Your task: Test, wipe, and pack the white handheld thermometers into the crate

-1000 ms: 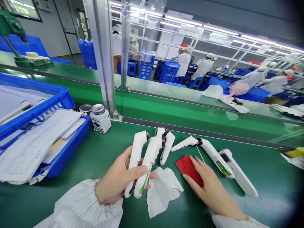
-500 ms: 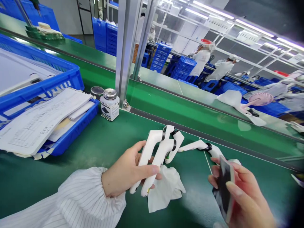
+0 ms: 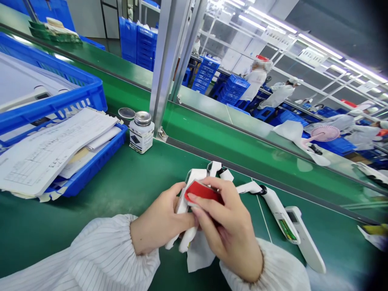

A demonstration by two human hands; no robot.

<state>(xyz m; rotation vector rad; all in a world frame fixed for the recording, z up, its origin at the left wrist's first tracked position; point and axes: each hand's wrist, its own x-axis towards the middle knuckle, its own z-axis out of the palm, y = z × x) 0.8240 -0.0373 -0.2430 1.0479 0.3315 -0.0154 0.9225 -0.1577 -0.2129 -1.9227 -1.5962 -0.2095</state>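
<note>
My left hand point(image 3: 163, 220) is closed around a pair of white jointed plastic housings point(image 3: 198, 174) with dark joints, held side by side. In my right hand point(image 3: 232, 226) a thin flat piece point(image 3: 202, 193), red on its visible face, is pinched over the housings. It covers part of them, and whether it touches them I cannot tell. Under the hands lies a crumpled white cloth point(image 3: 198, 254). To the right, a white jointed housing point(image 3: 274, 208) with a green circuit board showing rests on the green bench, next to a long white device with a small dark display point(image 3: 307, 240).
A white square bottle point(image 3: 142, 136) with a metal top stands by the metal post point(image 3: 165, 60). Blue crates point(image 3: 93, 161) with papers point(image 3: 57, 149) are at left. Past the green ledge are a pink fan point(image 3: 325, 133) and people in white.
My right hand has moved left, bringing the flat piece over the housings and turning its red face into view. My left hand keeps its hold. The long white device at right is now uncovered.
</note>
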